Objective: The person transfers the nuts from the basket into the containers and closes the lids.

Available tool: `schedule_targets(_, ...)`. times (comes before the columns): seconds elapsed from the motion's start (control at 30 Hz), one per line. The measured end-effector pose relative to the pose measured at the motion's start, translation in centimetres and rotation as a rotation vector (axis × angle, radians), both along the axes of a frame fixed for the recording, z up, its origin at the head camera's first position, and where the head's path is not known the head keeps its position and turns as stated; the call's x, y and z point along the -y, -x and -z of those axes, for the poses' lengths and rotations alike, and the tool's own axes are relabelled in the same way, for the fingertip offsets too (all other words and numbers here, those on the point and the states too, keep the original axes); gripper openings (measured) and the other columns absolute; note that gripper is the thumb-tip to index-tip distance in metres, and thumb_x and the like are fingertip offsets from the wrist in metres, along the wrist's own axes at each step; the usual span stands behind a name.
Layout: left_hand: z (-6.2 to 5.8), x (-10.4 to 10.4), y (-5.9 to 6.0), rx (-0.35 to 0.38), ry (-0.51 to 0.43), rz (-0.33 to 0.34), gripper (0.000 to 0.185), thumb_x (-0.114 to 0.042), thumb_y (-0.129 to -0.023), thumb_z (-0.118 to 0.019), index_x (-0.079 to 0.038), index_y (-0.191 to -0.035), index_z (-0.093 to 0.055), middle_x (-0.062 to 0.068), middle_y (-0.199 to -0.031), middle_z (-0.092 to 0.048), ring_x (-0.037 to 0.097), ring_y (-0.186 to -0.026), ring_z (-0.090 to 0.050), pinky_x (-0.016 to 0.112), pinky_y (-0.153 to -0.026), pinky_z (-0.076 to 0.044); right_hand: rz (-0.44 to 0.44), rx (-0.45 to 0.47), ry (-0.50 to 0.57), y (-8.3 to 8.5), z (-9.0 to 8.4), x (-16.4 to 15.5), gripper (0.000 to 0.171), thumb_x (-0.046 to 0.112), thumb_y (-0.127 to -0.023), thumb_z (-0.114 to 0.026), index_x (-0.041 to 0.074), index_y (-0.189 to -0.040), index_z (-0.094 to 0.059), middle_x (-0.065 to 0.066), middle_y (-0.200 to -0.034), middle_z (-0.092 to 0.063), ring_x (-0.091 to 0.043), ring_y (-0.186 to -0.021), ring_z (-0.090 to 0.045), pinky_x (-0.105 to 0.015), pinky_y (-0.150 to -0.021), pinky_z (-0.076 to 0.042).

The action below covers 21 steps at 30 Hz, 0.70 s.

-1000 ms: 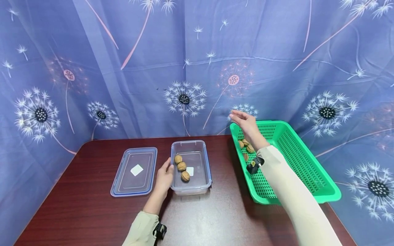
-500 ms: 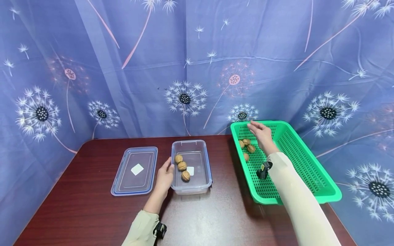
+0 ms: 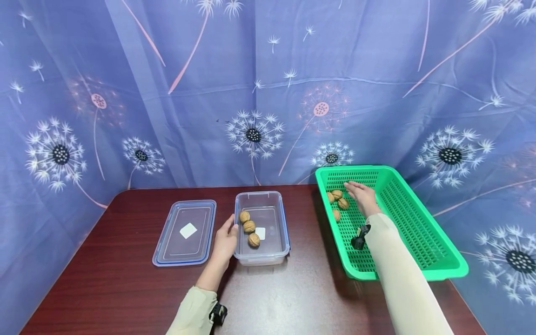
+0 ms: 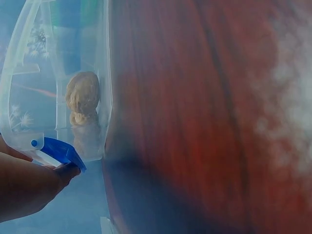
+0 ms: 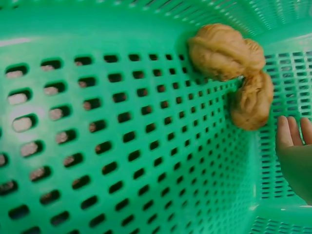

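At the left side of a clear plastic food container (image 3: pixel 274 251), my left hand (image 3: pixel 224 241) holds its edge. In the left wrist view, the fingers sit at the container's blue latch (image 4: pixel 63 152). Three walnuts (image 3: pixel 253 240) lie in a row along the container's left side. My right hand (image 3: pixel 363 197) is inside the green basket (image 3: pixel 345 260), fingers extended and holding nothing. Several walnuts (image 3: pixel 343 204) lie at the basket's left, just left of the fingertips. The right wrist view shows walnuts (image 5: pixel 219 52) clustered beyond the fingers (image 5: pixel 283 134).
A clear lid (image 3: pixel 177 249) with a blue rim lies flat left of the container. The dark red wooden table (image 3: pixel 109 260) bears everything. Behind it hangs a blue curtain (image 3: pixel 209 153) with dandelion prints.
My right hand has moved from above the basket's far left rim down and right into the basket. My left hand stays at the container, and the walnuts in the container have not shifted.
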State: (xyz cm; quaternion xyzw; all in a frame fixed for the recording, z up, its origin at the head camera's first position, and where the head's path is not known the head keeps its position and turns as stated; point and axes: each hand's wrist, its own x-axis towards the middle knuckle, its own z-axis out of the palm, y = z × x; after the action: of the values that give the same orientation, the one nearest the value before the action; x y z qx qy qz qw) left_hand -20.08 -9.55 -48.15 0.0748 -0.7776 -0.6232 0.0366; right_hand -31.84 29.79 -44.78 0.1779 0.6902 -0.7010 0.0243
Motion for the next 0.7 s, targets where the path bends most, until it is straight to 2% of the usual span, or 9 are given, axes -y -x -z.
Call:
schedule_targets(0.37, 0.0, 0.0, -0.1, 0.0, 0.035, 0.001, 0.045, -0.005, -0.1, -0.044, 0.004, -0.144, -0.038, 0.023, -0.147, -0.038, 0.04, -0.135, -0.035, 0.051, -0.112, -0.028, -0.062, 0.045, -0.09, 0.2, 1.5, -0.2, 0.058, 0.019, -0.099, -0.053, 0.002, -0.149, -0.03, -0.017, -0.155, -0.026, -0.029, -0.141, -0.028, -0.034, -0.113, -0.031)
schedule_targets(0.53, -0.1, 0.0, -0.2, 0.0, 0.03, 0.007, 0.045, -0.004, -0.1, -0.044, 0.004, -0.144, -0.038, 0.023, -0.147, -0.038, 0.04, -0.134, -0.036, 0.052, -0.112, -0.029, -0.076, 0.068, -0.164, 0.6, 2.3, -0.1, 0.057, 0.022, -0.098, -0.056, 0.003, -0.148, -0.035, -0.019, -0.154, -0.028, -0.033, -0.139, -0.031, -0.041, -0.112, -0.033)
schedule_targets(0.7, -0.2, 0.1, -0.2, -0.009, 0.027, 0.002, 0.045, -0.005, -0.1, -0.044, 0.005, -0.144, -0.038, 0.024, -0.147, -0.038, 0.039, -0.134, -0.036, 0.051, -0.112, -0.029, -0.07, 0.08, -0.221, 0.8, 2.9, 0.0, 0.057, 0.024, -0.097, -0.058, 0.004, -0.147, -0.037, -0.019, -0.155, -0.026, -0.035, -0.14, -0.028, -0.047, -0.113, -0.029)
